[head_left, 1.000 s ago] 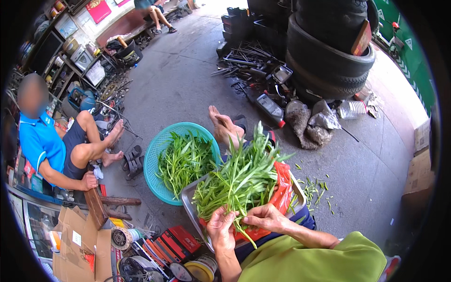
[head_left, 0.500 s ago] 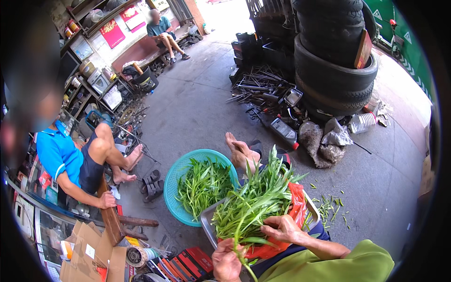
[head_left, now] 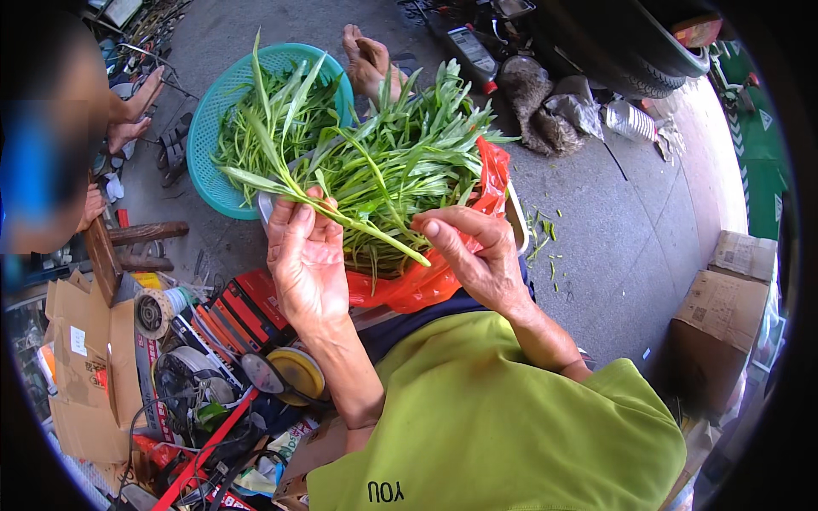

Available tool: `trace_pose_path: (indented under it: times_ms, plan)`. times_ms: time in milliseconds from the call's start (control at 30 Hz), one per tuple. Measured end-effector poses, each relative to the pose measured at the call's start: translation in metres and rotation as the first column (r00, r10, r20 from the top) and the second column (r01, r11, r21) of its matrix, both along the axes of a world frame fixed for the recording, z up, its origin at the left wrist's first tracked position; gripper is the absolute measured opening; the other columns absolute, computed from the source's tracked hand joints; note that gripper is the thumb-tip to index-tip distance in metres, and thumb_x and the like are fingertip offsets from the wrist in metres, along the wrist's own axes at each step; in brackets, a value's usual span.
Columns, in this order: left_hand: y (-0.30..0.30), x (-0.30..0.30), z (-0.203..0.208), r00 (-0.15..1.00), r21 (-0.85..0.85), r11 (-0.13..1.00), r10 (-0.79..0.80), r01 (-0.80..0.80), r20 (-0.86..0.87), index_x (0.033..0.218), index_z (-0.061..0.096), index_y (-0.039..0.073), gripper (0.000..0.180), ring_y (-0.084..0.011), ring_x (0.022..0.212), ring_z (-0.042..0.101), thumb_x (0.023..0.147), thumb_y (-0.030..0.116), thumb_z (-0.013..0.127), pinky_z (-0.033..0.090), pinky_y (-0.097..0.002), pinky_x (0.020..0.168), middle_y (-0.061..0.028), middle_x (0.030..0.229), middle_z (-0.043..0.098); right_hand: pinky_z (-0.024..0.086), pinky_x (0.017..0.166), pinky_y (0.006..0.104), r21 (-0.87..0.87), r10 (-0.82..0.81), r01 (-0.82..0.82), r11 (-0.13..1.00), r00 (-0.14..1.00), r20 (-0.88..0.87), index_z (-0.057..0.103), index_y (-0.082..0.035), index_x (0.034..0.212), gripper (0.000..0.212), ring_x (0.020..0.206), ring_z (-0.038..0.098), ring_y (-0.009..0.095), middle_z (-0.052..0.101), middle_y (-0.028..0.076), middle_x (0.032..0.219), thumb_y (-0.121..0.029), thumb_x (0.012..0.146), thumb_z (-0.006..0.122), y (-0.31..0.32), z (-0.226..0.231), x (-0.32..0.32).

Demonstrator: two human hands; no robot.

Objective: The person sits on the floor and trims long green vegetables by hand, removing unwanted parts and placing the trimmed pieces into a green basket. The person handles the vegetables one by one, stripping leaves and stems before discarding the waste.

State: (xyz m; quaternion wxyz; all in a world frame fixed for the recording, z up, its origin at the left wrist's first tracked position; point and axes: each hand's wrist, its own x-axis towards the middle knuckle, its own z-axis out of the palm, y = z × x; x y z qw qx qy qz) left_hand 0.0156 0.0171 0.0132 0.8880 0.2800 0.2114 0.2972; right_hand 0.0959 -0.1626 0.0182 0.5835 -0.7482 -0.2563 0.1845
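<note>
Both hands have risen from the heap: left hand [head_left: 307, 255] and right hand [head_left: 473, 251] fingers now pinch one long green leafy stalk [head_left: 341, 213] over the red plastic bag [head_left: 426, 285].

The ground is a grey concrete floor [head_left: 613, 247], lit by bright, even daylight, with a few green scraps scattered on it to the right. At the far right a stack of black tyres [head_left: 630, 51] stands on the floor, with crumpled grey rags [head_left: 545, 111] and a flattened plastic bottle [head_left: 630, 121] at its foot and a dark oil bottle [head_left: 473, 53] just to the left. Beyond the tyres runs a pale curb with green ground [head_left: 754, 128] behind it. Cardboard boxes [head_left: 724, 315] sit at the right edge. On the near left lie flattened cardboard [head_left: 81, 375], red flat packs [head_left: 247, 311], a tape roll [head_left: 153, 313] and tangled cables. A wooden stool [head_left: 128, 243] stands at the left.
</note>
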Motion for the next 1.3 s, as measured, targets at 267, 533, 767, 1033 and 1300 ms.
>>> trace_pose_path:
  times_ms: [267,533,767,1033,1300]
  plan:
    - [-0.013,0.005,-0.002,0.996,0.092,0.992,0.091,-0.089,-0.021,0.111,0.057,0.001,0.025,-0.0207,0.094,0.06,0.086,0.001,0.058,0.048,-0.0332,0.09,-0.0122,0.105,0.063,0.05,0.067,0.0267,0.054,0.039,-0.037,0.998,0.998,-0.047,0.067,0.001,0.091,0.015,0.073,0.063,0.014,0.068,0.01,0.081,-0.012,0.084,0.066,0.013,0.007,-0.004]
    - [-0.023,0.006,-0.005,0.983,0.187,0.971,0.167,-0.151,-0.076,0.114,0.055,0.001,0.028,-0.0197,0.096,0.058,0.086,0.002,0.057,0.046,-0.0325,0.089,-0.0106,0.105,0.062,0.048,0.057,0.0296,-0.046,0.044,-0.036,0.998,0.984,0.17,0.067,0.0,0.085,0.011,0.061,0.061,0.019,0.064,0.01,0.071,-0.007,0.077,0.067,0.013,0.006,-0.008]
    - [-0.038,0.004,0.008,0.992,0.081,0.995,0.074,-0.066,-0.102,0.109,0.055,-0.001,0.026,-0.0173,0.09,0.058,0.083,0.002,0.056,0.046,-0.0323,0.083,-0.0095,0.097,0.061,0.043,0.048,0.0308,-0.05,-0.041,0.06,0.997,0.947,0.319,0.062,0.0,0.074,0.008,0.052,0.056,0.02,0.057,0.009,0.06,-0.002,0.067,0.063,0.017,-0.012,-0.006]
    - [-0.053,-0.001,0.001,0.987,-0.24,0.97,0.007,0.032,0.162,0.11,0.055,0.001,0.027,-0.0196,0.091,0.056,0.084,-0.001,0.054,0.045,-0.0339,0.085,-0.0097,0.097,0.059,0.036,0.049,0.0181,0.109,-0.352,0.384,0.917,0.906,-0.236,0.064,-0.001,0.074,0.005,0.056,0.047,0.002,0.056,-0.005,0.063,-0.002,0.077,0.06,-0.002,-0.014,0.009]
    - [-0.012,-0.005,0.008,0.99,-0.019,0.996,0.09,-0.088,0.107,0.112,0.057,0.004,0.027,-0.0177,0.088,0.058,0.086,0.005,0.059,0.047,-0.031,0.079,-0.0088,0.096,0.063,0.031,0.041,0.0185,0.124,-0.611,0.643,0.756,0.761,-0.219,0.065,-0.002,0.073,0.019,0.046,0.046,0.005,0.06,0.004,0.061,-0.016,0.085,0.059,-0.101,-0.027,0.065]
